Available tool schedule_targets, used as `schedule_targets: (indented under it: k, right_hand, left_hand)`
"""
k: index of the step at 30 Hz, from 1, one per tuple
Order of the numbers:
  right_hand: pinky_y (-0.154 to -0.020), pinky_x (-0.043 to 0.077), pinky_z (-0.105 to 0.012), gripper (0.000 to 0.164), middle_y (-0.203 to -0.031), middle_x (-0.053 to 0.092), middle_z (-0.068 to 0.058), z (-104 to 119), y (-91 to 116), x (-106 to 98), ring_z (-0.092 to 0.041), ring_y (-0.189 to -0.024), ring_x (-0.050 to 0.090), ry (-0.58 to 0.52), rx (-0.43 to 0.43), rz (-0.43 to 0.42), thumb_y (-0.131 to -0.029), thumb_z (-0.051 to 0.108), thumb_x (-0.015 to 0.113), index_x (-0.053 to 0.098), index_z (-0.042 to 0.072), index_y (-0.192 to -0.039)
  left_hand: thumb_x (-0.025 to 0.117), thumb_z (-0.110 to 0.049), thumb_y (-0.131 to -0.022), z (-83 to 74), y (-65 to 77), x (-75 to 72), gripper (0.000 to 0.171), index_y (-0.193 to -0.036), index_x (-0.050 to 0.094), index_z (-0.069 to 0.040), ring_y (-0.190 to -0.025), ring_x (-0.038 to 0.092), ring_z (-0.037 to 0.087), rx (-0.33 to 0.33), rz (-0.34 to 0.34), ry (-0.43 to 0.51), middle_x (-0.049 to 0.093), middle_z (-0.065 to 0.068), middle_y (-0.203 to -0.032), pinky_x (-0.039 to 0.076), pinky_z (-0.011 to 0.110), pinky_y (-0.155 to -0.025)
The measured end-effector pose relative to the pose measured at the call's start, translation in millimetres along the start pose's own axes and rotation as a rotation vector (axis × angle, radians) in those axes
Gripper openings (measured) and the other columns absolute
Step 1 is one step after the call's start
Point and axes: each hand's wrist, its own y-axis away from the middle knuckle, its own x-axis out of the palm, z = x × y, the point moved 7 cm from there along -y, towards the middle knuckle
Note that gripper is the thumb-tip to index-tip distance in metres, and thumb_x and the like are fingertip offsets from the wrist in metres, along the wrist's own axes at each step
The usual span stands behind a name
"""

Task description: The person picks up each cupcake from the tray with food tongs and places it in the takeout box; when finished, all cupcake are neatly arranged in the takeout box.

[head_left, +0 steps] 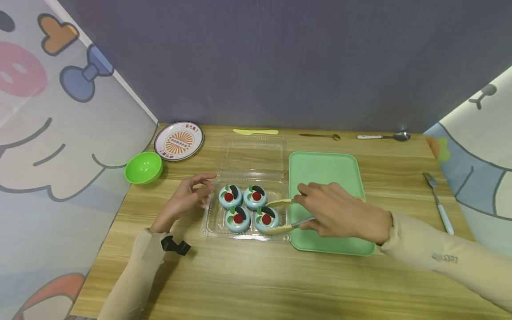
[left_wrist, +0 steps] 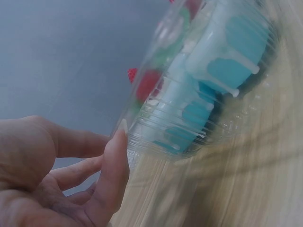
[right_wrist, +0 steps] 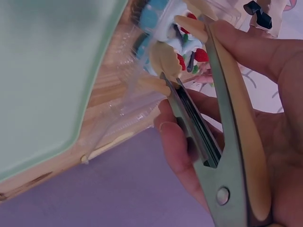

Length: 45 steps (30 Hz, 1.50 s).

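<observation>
Several pale-blue toy cakes [head_left: 238, 226], topped with red berries, green leaves and dark cookie pieces, sit in a clear plastic box [head_left: 218, 232] whose lid lies folded back. My left hand [head_left: 187, 197] pinches the box's left rim between thumb and fingers, close beside the cakes [left_wrist: 189, 111]. My right hand [head_left: 340, 211] grips metal tongs [head_left: 302, 222] with cream tips, seen close up as tongs [right_wrist: 227, 156] in the right wrist view. The tips are spread apart, one on each side of the front right cake [head_left: 261, 226].
Right of the box lies a green tray [head_left: 328, 171], under my right hand. A bright green bowl [head_left: 144, 168] and a patterned plate [head_left: 178, 141] stand at the left. Along the back lie a yellow knife [head_left: 256, 132] and two spoons; a fork [head_left: 438, 202] lies far right.
</observation>
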Motion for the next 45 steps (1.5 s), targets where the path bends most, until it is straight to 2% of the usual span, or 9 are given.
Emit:
schedule_targets:
  k: [5, 12, 20, 24, 30, 33, 37, 42, 45]
  right_hand:
    - [-0.042, 0.032, -0.017, 0.047, -0.083, 0.052, 0.005, 1.8, -4.4, -2.8, -0.01, -0.065, 0.047, 0.033, -0.021, 0.017, -0.075, 0.046, 0.082, 0.07, 0.013, -0.107]
    - [-0.043, 0.033, -0.017, 0.048, -0.084, 0.053, 0.005, 0.8, -5.9, -1.8, -0.01, -0.066, 0.048, 0.02, -0.015, 0.03, -0.074, 0.045, 0.083, 0.071, 0.013, -0.107]
    - [-0.043, 0.036, -0.018, 0.055, -0.089, 0.055, 0.005, -4.0, -2.9, -3.8, -0.011, -0.073, 0.053, -0.007, 0.023, 0.047, -0.074, 0.047, 0.083, 0.07, 0.014, -0.116]
    - [-0.045, 0.037, -0.019, 0.057, -0.089, 0.053, 0.006, -9.0, 4.1, -12.0, -0.009, -0.074, 0.053, -0.014, 0.05, 0.019, -0.075, 0.048, 0.082, 0.068, 0.015, -0.119]
    - [-0.043, 0.031, -0.017, 0.054, -0.086, 0.051, 0.009, -25.0, 24.7, -30.4, -0.003, -0.063, 0.042, -0.08, 0.108, -0.074, -0.078, 0.05, 0.079, 0.067, 0.019, -0.12]
    - [-0.039, 0.028, -0.017, 0.053, -0.087, 0.051, 0.009, -40.9, 38.8, -37.2, -0.001, -0.058, 0.039, -0.078, 0.18, -0.128, -0.079, 0.054, 0.076, 0.067, 0.021, -0.121]
    - [-0.037, 0.028, -0.021, 0.055, -0.088, 0.054, 0.009, -71.7, 62.0, -36.4, -0.001, -0.056, 0.042, -0.056, 0.341, -0.198, -0.079, 0.059, 0.074, 0.067, 0.024, -0.12]
    - [-0.037, 0.031, -0.028, 0.063, -0.108, 0.062, -0.004, -117.4, 98.9, -20.2, -0.015, -0.056, 0.051, -0.092, 0.548, -0.246, -0.08, 0.059, 0.073, 0.063, 0.02, -0.129]
    - [-0.036, 0.032, -0.031, 0.07, -0.119, 0.059, -0.014, -141.0, 123.9, -5.8, -0.026, -0.061, 0.057, -0.121, 0.659, -0.239, -0.082, 0.061, 0.069, 0.059, 0.015, -0.134]
  left_hand:
    - [0.054, -0.005, -0.098, -0.5, 0.1, -0.5, 0.043, -0.141, 0.05, -0.008, -0.065, 0.06, 0.012, 0.002, -0.004, 0.001, 0.053, 0.014, -0.113, 0.061, 0.029, -0.056]
    - [0.054, -0.003, -0.097, -0.2, 0.3, -0.3, 0.044, -0.142, 0.048, -0.005, -0.065, 0.06, 0.011, 0.008, -0.002, 0.0, 0.053, 0.015, -0.114, 0.062, 0.03, -0.056]
    - [0.054, -0.005, -0.098, -1.3, 0.8, 0.5, 0.044, -0.141, 0.049, -0.008, -0.065, 0.061, 0.012, 0.005, -0.001, -0.005, 0.053, 0.016, -0.116, 0.062, 0.03, -0.057]
    - [0.054, -0.007, -0.098, -2.1, 0.4, 0.1, 0.043, -0.141, 0.05, -0.009, -0.066, 0.06, 0.013, 0.005, 0.001, -0.006, 0.052, 0.014, -0.115, 0.062, 0.03, -0.057]
    - [0.056, -0.008, -0.098, -0.1, 0.7, -0.2, 0.044, -0.141, 0.05, -0.008, -0.066, 0.06, 0.013, 0.002, 0.001, 0.002, 0.051, 0.012, -0.115, 0.062, 0.03, -0.057]
    - [0.056, -0.008, -0.098, 0.1, 0.3, -0.3, 0.044, -0.141, 0.05, -0.009, -0.066, 0.06, 0.013, -0.001, 0.004, 0.004, 0.051, 0.012, -0.115, 0.062, 0.03, -0.057]
    - [0.056, -0.009, -0.098, 0.3, 0.4, -0.7, 0.043, -0.141, 0.05, -0.009, -0.066, 0.061, 0.013, -0.002, 0.006, 0.003, 0.051, 0.013, -0.117, 0.062, 0.03, -0.057]
    - [0.057, -0.009, -0.098, -0.2, 1.2, -1.2, 0.043, -0.141, 0.05, -0.008, -0.065, 0.06, 0.013, 0.005, 0.005, -0.004, 0.052, 0.015, -0.117, 0.061, 0.029, -0.056]
    - [0.056, -0.008, -0.098, -0.1, 1.6, -1.3, 0.044, -0.141, 0.049, -0.007, -0.065, 0.06, 0.013, 0.009, 0.006, -0.007, 0.052, 0.017, -0.118, 0.061, 0.029, -0.056]
